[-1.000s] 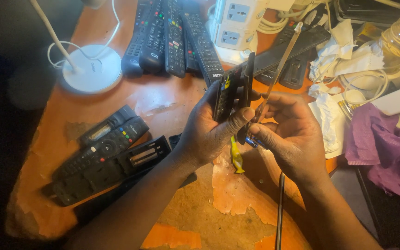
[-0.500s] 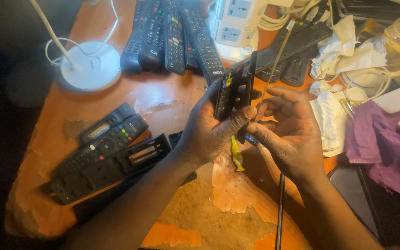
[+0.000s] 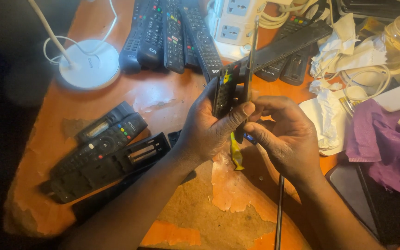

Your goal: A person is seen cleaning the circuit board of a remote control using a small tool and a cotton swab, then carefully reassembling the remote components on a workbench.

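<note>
Head view: left hand [image 3: 204,132] holds remote [image 3: 223,90] upright, on edge

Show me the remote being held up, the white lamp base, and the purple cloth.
Remote [image 3: 221,95], head view: on its dark edge, gripped upright by the left hand [image 3: 209,129].
White lamp base [image 3: 90,69], head view: on its round top.
Purple cloth [image 3: 385,148], head view: on its crumpled middle.

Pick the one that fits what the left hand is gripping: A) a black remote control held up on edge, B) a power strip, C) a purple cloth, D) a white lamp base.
A: the left hand clasps a black remote control on edge above the table.
</note>
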